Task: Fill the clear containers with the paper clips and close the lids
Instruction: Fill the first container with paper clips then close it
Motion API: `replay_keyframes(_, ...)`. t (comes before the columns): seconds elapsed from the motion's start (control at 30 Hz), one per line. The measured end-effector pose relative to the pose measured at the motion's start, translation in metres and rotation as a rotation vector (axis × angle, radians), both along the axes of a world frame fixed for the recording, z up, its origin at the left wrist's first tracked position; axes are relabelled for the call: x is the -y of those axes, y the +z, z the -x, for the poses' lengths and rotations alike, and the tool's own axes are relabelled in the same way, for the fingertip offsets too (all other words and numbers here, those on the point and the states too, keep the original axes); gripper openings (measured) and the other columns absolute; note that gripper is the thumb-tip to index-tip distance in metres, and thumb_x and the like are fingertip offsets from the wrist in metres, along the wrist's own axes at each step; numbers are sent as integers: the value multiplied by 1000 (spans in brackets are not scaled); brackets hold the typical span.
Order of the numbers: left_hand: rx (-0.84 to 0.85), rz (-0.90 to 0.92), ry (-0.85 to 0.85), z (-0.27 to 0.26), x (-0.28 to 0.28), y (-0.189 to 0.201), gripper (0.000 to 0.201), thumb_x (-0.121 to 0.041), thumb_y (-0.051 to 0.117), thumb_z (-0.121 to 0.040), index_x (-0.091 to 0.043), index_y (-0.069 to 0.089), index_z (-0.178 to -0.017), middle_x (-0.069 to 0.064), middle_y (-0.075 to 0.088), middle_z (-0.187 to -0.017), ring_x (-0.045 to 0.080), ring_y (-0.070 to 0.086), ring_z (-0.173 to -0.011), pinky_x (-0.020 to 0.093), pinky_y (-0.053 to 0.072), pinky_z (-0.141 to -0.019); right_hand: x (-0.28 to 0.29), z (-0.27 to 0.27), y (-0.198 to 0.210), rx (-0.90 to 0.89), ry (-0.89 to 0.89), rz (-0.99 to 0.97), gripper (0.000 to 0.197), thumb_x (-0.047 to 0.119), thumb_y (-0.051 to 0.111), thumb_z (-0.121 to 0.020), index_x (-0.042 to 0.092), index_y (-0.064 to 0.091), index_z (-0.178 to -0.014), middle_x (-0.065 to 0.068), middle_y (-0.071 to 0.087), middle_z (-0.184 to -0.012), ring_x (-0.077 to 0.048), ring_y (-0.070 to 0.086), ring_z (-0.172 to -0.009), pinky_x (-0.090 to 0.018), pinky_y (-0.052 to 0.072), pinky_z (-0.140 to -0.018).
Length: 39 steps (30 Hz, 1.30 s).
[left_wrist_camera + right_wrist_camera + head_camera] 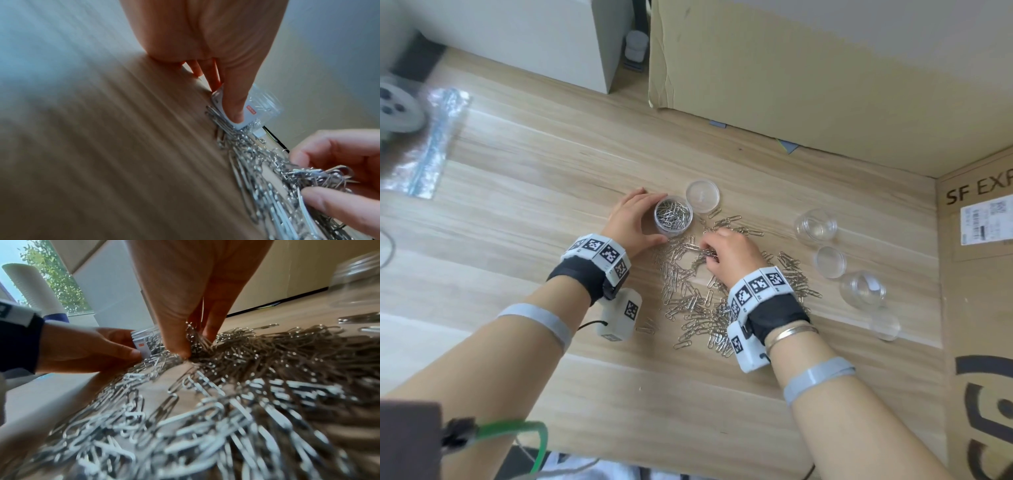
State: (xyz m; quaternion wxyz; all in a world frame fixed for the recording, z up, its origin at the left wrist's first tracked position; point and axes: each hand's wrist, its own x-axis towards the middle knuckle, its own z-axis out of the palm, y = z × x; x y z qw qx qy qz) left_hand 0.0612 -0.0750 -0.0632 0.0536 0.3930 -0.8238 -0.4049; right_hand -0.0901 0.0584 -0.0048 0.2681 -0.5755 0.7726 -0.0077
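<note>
- Progress looked like roughly a third: I had one clear container [673,216] well filled with clips, open, its lid [702,196] lying just beside it on the table [517,192].
- My left hand [635,219] curled round that container, steadying it.
- My right hand [729,255] pinched a bunch from the paper clip pile [695,308].
- Two empty containers [815,226] and their lids [830,261] sat to the right, untouched; no lid was closed.
</note>
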Motion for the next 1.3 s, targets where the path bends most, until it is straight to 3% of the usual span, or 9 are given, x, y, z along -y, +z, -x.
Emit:
replay_keyframes(0.27,-49,19,-8,-2,-1,1,80,-18,79,-65,-17,40,-135,3,44,-140,24,23,-139,39,16,-116,25,3,22,67,-70,223,15,9,60,-82,15,66,-95,-3,66,-96,-21,62,-87,-37,53,-80)
replay_keyframes(0.37,-63,20,6,-1,-2,2,80,-15,79,-65,-14,40,-135,7,43,-141,25,24,-139,38,16,-116,44,-2,30,78,-79,314,15,8,61,-79,15,66,-92,-2,66,-94,-21,61,-86,-34,52,-78)
replay_keyframes(0.53,-88,10,19,-2,-2,1,79,-13,79,-64,-11,42,-134,10,44,-140,26,25,-139,38,17,-115,65,-14,25,120,-91,298,16,9,62,-77,15,67,-90,-3,66,-91,-22,59,-86,-34,49,-77)
replay_keyframes(0.7,-91,-13,26,-2,-2,4,80,-14,80,-64,-11,41,-134,9,44,-139,24,28,-137,35,19,-115,69,-17,17,69,-45,186,21,11,61,-81,18,66,-101,-1,64,-105,-18,58,-96,-27,44,-80)
replay_keyframes(0.8,-140,-61,93,-1,-3,11,86,-12,84,-57,-4,38,-130,11,45,-131,19,40,-123,20,26,-105,69,-15,18,94,-65,187,24,15,65,-81,19,67,-105,-1,64,-108,-17,59,-95,-27,45,-83)
replay_keyframes(0.87,-154,-63,142,-2,-4,15,87,-11,86,-53,1,37,-124,15,41,-124,15,38,-113,12,24,-97,69,-14,20,142,-98,209,25,17,68,-79,19,68,-104,-1,66,-105,-17,61,-94,-29,48,-86)
replay_keyframes(1.07,-36,-38,177,-4,-7,25,76,-13,85,-53,5,41,-111,4,31,-106,15,37,-97,14,30,-89,57,1,20,123,-243,273,11,17,67,-81,18,69,-92,1,70,-93,-15,63,-83,-32,53,-81)
replay_keyframes(1.2,136,-41,142,-4,-14,31,69,-20,84,-58,3,45,-110,13,42,-116,26,42,-105,25,32,-93,37,12,14,16,-308,165,9,22,58,-87,20,67,-90,1,69,-94,-19,63,-85,-34,54,-78)
replay_keyframes(1.3,273,-2,106,-6,-19,34,59,-29,81,-62,-2,50,-105,13,42,-122,29,38,-111,29,31,-96,18,19,8,-35,-362,110,15,19,52,-89,19,67,-91,-2,67,-98,-22,62,-87,-32,53,-75)
